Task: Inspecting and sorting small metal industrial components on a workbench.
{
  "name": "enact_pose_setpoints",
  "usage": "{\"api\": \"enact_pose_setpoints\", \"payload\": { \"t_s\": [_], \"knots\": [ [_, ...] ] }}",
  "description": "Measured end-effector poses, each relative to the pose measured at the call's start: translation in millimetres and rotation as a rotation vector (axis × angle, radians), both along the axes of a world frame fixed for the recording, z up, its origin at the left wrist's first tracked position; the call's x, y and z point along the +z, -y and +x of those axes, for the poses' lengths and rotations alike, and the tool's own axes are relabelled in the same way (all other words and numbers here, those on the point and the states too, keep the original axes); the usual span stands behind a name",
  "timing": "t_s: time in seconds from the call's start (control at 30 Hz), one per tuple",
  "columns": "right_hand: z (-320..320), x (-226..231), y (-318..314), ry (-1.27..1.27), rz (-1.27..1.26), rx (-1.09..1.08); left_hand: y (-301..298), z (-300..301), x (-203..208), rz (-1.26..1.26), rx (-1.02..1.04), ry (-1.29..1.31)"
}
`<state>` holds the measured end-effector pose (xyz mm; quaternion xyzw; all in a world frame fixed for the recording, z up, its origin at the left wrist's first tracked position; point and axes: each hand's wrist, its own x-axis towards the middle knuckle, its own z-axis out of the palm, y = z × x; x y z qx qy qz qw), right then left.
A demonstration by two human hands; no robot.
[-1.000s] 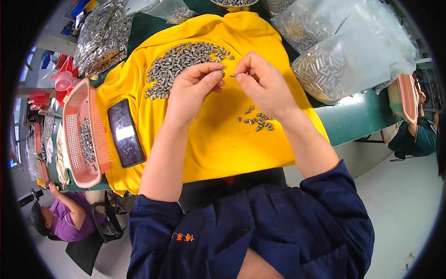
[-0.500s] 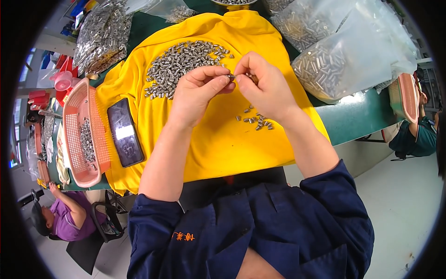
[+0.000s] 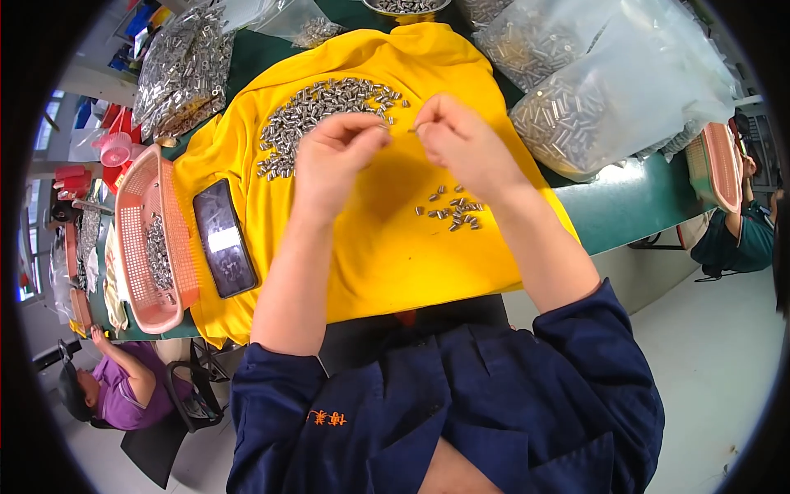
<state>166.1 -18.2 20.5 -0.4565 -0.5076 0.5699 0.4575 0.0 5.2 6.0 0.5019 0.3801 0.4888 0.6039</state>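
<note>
Over the yellow cloth (image 3: 387, 247), the left hand (image 3: 333, 160) pinches a small metal piece at the near edge of the big heap of metal sleeves (image 3: 317, 115). The right hand (image 3: 461, 144) pinches a thin pin (image 3: 415, 128), just apart. A small cluster (image 3: 451, 207) lies below it; bare cloth stretches nearer the person. A phone (image 3: 224, 247) sits at the cloth's left edge.

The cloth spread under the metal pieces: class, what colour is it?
The cloth is plain bright yellow, seen best in the head view.
</note>
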Motion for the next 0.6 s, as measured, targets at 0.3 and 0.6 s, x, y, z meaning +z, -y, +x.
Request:
{"api": "enact_pose_setpoints", "payload": {
  "t_s": [0.3,0.6],
  "knots": [
    [15.9,3.4,-9.7,-0.102,0.230,-0.252,32.5,30.0,11.6,0.538,-0.433,-0.647],
    [15.5,7.4,-9.4,-0.113,0.237,-0.249,-41.6,15.0,14.2,0.777,-0.228,-1.533]
  ]
}}
